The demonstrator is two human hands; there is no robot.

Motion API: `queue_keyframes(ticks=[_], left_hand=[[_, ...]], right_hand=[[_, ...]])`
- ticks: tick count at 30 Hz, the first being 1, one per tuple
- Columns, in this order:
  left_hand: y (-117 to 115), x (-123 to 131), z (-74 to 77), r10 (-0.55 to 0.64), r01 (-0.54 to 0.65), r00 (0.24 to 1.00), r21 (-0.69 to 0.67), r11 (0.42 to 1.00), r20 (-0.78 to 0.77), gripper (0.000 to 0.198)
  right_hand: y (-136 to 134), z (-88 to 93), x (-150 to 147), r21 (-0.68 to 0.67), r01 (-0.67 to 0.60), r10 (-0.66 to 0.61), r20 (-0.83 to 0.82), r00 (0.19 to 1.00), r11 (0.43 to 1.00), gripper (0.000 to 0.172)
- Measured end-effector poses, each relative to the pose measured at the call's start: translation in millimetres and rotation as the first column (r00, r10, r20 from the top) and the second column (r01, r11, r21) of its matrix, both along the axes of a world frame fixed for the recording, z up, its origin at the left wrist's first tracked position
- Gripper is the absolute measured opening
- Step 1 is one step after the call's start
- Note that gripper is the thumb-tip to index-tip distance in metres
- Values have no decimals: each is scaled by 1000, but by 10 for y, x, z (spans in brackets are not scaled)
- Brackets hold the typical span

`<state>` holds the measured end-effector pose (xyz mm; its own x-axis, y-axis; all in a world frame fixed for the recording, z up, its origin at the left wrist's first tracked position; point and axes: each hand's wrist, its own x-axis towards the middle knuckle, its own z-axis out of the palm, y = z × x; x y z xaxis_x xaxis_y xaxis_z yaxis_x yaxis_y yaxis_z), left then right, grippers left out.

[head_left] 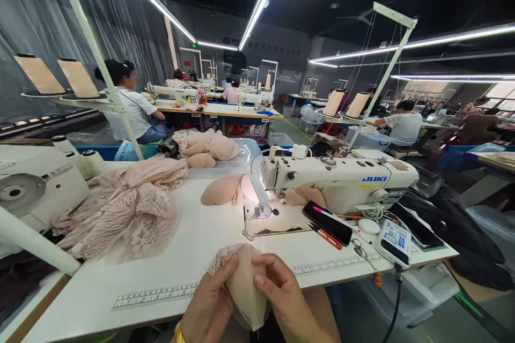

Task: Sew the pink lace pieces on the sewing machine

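Note:
A beige bra cup (246,289) with a strip of lace along its upper left side is held between my two hands, over the front edge of the table. My left hand (209,300) grips its left side, the thumb pressed on the lace. On the right side, my right hand (284,295) holds the fabric with thumb and fingers. Just beyond stands a white sewing machine (341,179), its needle area lit. A pair of beige cups (221,191) lies left of the needle, and more beige fabric (308,194) shows under the machine arm.
Beige lace fabric (132,209) is heaped on the left, near a second machine (28,187). A clear plastic bin (245,153) with cups stands behind. Right of the needle lie a black phone (328,222), orange snips (330,237) and a white power bank (393,243). Co-workers sit farther back.

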<state>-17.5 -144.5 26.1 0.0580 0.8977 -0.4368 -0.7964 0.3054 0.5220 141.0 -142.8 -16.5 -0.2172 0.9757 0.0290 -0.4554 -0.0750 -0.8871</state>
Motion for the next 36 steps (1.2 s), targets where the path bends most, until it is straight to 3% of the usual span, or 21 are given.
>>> queue_keyframes(ticks=[2, 6, 14, 19, 26, 31, 36], left_hand=[[10, 25, -18, -20, 20, 1000, 10, 1000, 8, 34], [42, 35, -46, -58, 58, 996, 3, 998, 66, 42], [84, 64, -62, -70, 69, 995, 20, 997, 69, 43], [97, 93, -52, -78, 76, 994, 29, 997, 75, 42], [127, 90, -41, -80, 86, 987, -38, 996, 137, 24], [155, 164, -4, -78, 77, 997, 26, 997, 5, 25], [205, 198, 13, -96, 96, 994, 4, 995, -50, 31]], right_hand=[[48, 55, 36, -44, -43, 40, -55, 998, 998, 46], [133, 136, 93, -112, -5, -14, -172, 985, 994, 62], [128, 121, 101, -108, -8, -5, -118, 993, 994, 73], [150, 97, 116, -99, 29, -39, -105, 994, 995, 72], [141, 88, 142, -91, 49, -56, -73, 996, 995, 68], [151, 53, 131, -84, 52, -57, -56, 997, 995, 69], [154, 69, 129, -108, 67, -75, -74, 994, 992, 68]])
